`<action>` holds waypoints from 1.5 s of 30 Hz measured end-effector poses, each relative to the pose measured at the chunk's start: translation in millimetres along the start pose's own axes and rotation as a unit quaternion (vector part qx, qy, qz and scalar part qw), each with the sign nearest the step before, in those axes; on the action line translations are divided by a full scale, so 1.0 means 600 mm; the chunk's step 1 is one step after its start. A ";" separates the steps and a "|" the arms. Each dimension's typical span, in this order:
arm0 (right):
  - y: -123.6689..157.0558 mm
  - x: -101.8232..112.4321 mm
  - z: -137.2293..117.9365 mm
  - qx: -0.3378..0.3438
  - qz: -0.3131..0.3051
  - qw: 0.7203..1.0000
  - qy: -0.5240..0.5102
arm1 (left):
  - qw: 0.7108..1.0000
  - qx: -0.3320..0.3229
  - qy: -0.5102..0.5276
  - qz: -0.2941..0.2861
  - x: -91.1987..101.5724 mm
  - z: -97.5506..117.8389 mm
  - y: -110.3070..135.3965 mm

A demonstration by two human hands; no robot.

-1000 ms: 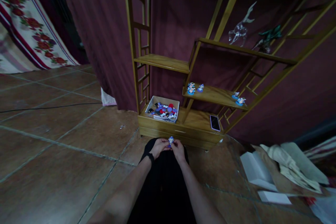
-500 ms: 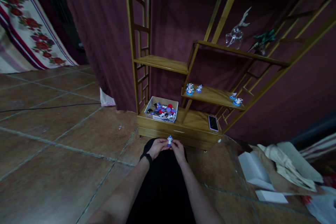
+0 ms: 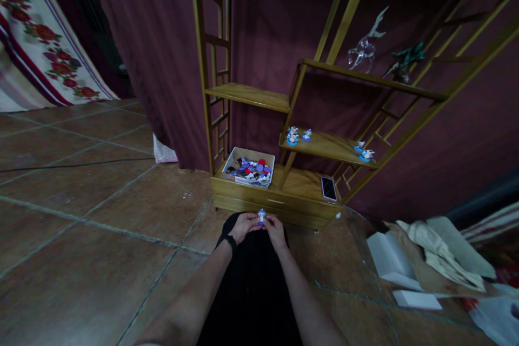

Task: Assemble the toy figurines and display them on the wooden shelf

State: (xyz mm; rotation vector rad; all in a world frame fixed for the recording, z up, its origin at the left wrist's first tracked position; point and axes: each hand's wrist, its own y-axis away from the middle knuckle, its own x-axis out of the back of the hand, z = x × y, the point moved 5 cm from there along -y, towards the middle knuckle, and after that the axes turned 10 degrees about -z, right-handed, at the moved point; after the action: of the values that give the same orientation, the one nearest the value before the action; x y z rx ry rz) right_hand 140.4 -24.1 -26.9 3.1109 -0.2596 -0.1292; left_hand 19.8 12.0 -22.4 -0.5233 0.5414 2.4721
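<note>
Grips a small purple-and-white figurine, upright, between left hand and right hand, just above dark trousers; faces, beyond, a wooden cabinet bearing a box of loose coloured parts and, farther right, a phone; faces, higher, a shelf with several standing figurines.

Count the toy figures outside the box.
6. The left hand and right hand hold one toy figure. On the shelf: a front figure and a rear figure at the left end, a purple-based figure beside them, two figures at the right end. Others may be hidden.
</note>
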 end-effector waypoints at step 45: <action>0.025 -0.015 -0.027 0.054 0.043 0.994 0.081 | 0.998 -0.005 0.046 -0.042 0.004 0.004 -0.011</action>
State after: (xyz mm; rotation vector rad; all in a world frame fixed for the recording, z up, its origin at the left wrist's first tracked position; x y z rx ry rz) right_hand 130.6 -37.2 -9.6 3.1853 -0.4099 0.1412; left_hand 21.2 19.0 -23.3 -0.6532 0.5317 2.3809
